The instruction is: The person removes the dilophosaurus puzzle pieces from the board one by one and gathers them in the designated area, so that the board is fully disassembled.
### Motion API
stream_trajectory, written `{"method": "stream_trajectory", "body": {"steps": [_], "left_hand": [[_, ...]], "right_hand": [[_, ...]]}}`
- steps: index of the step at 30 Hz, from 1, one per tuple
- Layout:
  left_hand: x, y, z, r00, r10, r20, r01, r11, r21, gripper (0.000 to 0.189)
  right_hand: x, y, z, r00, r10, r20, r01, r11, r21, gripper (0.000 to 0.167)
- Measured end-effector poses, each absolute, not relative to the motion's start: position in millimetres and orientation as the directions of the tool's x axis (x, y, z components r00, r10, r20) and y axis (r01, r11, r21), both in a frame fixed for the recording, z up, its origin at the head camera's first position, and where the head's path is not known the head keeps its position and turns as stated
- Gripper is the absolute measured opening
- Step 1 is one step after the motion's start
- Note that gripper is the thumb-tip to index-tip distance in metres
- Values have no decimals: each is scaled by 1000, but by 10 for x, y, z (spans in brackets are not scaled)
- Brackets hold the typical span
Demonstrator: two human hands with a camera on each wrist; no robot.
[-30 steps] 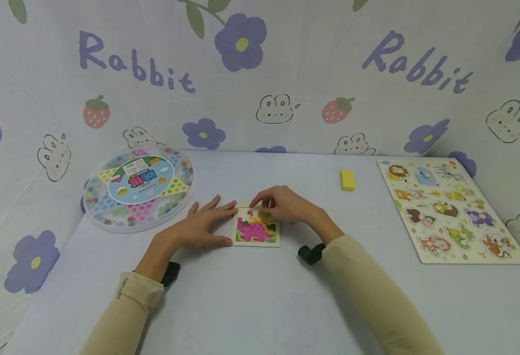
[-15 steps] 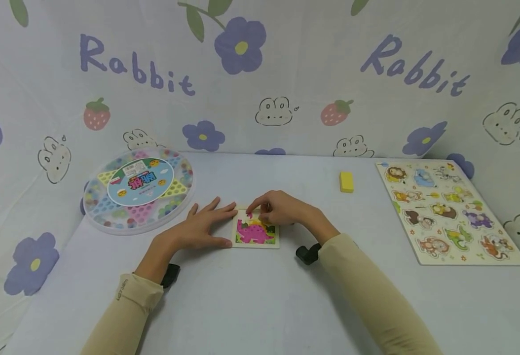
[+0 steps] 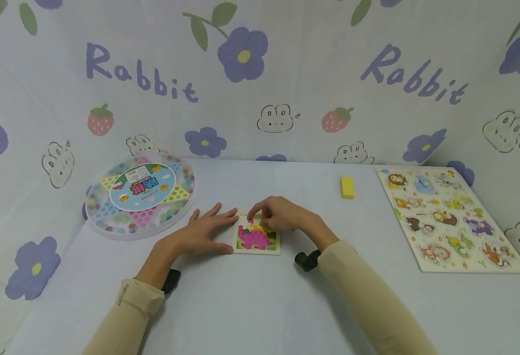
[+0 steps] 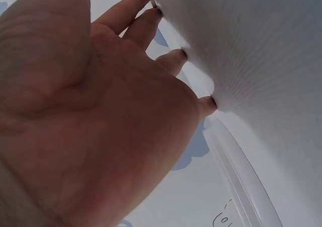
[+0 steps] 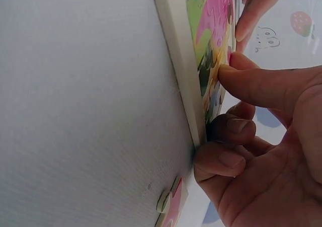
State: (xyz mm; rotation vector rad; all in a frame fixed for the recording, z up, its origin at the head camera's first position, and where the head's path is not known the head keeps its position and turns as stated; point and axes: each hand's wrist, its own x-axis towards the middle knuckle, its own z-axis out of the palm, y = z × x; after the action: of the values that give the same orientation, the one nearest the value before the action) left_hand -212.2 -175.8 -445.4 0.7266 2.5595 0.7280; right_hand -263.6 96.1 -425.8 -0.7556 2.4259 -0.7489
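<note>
A small square jigsaw puzzle (image 3: 257, 242) with a pink dinosaur and a pale frame lies flat on the table. My left hand (image 3: 198, 233) has its fingers spread, its thumb and index fingertips touching the frame's left side. In the left wrist view the left hand (image 4: 126, 101) has its other fingertips on the tabletop. My right hand (image 3: 282, 214) is over the puzzle's upper part, pinching a puzzle piece (image 3: 250, 221) with thumb and index finger. In the right wrist view the right hand (image 5: 266, 136) has its other fingers curled beside the frame (image 5: 177, 51); they hide the puzzle's top right corner.
A loose pink and green piece (image 5: 173, 203) lies beside the puzzle near my right hand. Left stands a round Chinese checkers box (image 3: 141, 197). A yellow block (image 3: 347, 188) lies back right, and an animal peg board (image 3: 450, 222) lies far right.
The whole head view has shifted, so everything sits slightly lower. My right thumb and index finger stay over the puzzle's top with only slight movement; the left hand keeps its place.
</note>
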Motion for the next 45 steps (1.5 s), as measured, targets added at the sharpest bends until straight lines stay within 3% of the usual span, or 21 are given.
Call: {"method": "stream_trajectory", "body": {"steps": [19,28,45], "left_hand": [[-2092,-1759,-4462,-800,564,-204,373,734,567,84],[-2105,-1767,-4464,-799,568,-198,387,737,554,83],[-2105,-1757,-4450,-797,568,-207,378,735,563,84]], "right_hand": [[-2556,981,-4301,-751,-649,-124,-472,659,-586,33],[-2569,1019,-4299,-801,-592,-95,-411,658,-631,23],[-2586,1054,-4314,-806,-588,-63,-426,651,-628,23]]}}
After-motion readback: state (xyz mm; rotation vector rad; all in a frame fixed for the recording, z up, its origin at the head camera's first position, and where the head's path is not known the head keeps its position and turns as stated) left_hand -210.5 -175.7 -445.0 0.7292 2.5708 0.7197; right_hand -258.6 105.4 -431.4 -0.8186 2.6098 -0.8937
